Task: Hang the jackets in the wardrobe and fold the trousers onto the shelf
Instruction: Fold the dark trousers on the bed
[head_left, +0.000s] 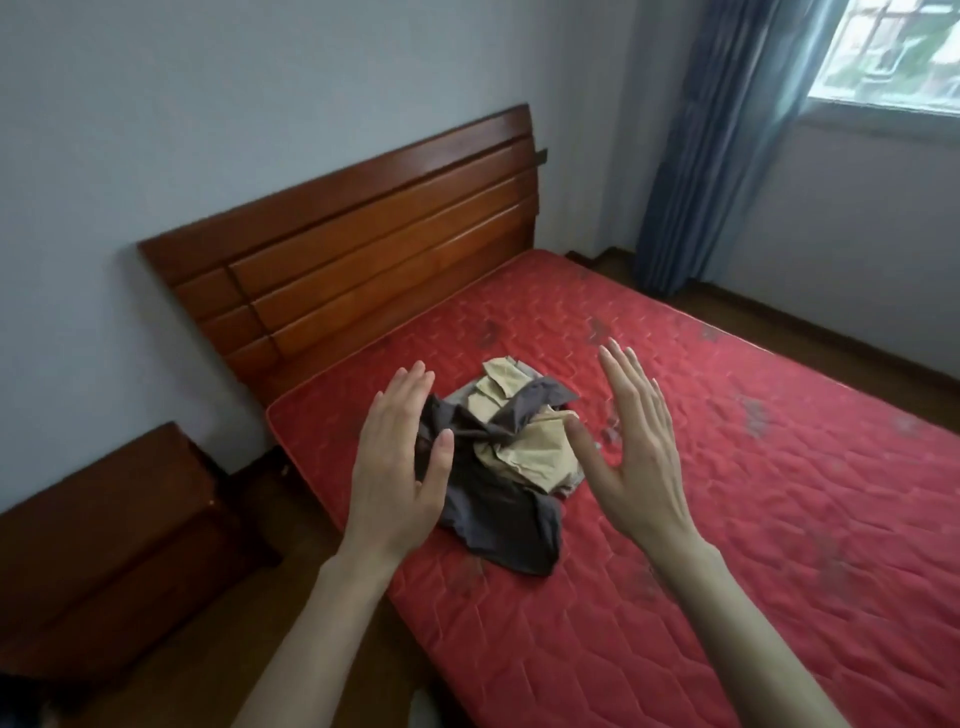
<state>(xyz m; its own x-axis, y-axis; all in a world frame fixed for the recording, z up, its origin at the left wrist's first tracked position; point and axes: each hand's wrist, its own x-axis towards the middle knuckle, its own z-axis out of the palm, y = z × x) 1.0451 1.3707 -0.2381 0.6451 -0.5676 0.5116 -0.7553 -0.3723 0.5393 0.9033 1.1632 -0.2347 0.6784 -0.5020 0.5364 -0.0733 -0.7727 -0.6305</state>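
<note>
Left hand (400, 462) & right hand (631, 447) both spread flat, holding nothing – crumpled clothes pile (511, 457) between them on red mattress (727, 493)

Both arms bare, reaching fwd from the bottom of the view, forearms roughly parallel. Left hand (397, 467) raised, fingers straight and together, thumb out to the side, back of hand toward the camera. Right hand (631, 441) also raised, fingers straight and slightly spread, thumb angled inward (palm faces the left hand). Hands apart, neither holding anything, nothing pinched or gripped.
</note>
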